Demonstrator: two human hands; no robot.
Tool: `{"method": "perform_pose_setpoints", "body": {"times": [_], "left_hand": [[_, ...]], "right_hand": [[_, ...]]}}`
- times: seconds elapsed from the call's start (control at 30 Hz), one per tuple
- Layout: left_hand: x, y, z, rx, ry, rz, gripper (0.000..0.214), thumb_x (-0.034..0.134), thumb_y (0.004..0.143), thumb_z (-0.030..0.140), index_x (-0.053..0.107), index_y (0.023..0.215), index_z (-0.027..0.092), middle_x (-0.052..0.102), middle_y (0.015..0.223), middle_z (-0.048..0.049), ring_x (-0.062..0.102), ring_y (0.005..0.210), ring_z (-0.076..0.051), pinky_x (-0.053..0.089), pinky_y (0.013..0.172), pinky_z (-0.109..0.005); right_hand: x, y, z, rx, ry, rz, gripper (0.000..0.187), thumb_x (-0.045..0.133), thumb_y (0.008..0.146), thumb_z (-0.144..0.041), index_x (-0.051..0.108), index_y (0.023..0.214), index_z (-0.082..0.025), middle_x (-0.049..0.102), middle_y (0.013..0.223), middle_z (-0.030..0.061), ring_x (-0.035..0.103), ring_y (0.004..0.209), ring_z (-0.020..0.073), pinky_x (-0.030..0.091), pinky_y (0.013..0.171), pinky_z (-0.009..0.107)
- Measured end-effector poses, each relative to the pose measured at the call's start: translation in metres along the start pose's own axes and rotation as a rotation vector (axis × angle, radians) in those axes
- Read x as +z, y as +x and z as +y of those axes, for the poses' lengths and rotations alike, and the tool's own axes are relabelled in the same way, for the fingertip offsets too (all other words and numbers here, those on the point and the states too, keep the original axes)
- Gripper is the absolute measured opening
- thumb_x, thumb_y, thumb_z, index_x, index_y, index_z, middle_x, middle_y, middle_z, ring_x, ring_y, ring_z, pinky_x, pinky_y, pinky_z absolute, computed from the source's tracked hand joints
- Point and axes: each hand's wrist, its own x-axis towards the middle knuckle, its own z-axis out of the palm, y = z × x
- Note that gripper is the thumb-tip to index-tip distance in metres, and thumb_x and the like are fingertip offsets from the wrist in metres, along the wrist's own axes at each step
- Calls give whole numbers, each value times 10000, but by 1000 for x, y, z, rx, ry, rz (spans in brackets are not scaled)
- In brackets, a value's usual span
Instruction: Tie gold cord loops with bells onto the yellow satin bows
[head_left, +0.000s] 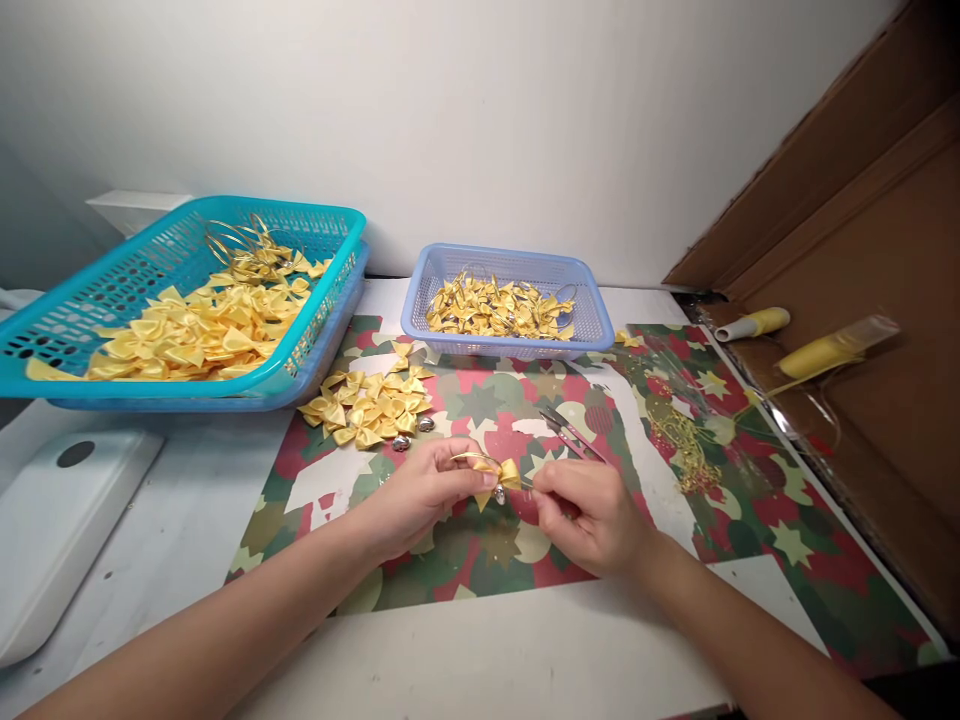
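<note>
My left hand (424,492) and my right hand (589,515) meet over the patterned paper sheet (750,500). Between their fingertips is a small yellow ribbon bow (507,474) with a gold loop and a little silver bell hanging from it. The left fingers pinch the loop side. The right fingers are pinched at the bow's other side and seem to hold small scissors (566,432), whose blades point up and left.
A loose pile of yellow bows (369,405) with silver bells lies beyond my left hand. A turquoise basket (315,330) of bows stands back left, a pale blue basket (592,310) in the middle back. Gold cord (686,450), yellow spool (825,352) and brown board lie right.
</note>
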Motion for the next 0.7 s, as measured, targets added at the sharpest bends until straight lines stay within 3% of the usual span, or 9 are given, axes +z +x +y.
{"method": "perform_pose_setpoints", "body": {"times": [0.7], "left_hand": [[-3, -1, -4, 14, 111, 26, 230, 707, 697, 272, 521, 628, 157, 521, 607, 29, 423, 578, -85, 310, 543, -219]], "right_hand": [[3, -2, -3, 68, -21, 50, 214, 413, 795, -61, 397, 630, -197, 319, 531, -60, 289, 469, 66, 261, 445, 202]]}}
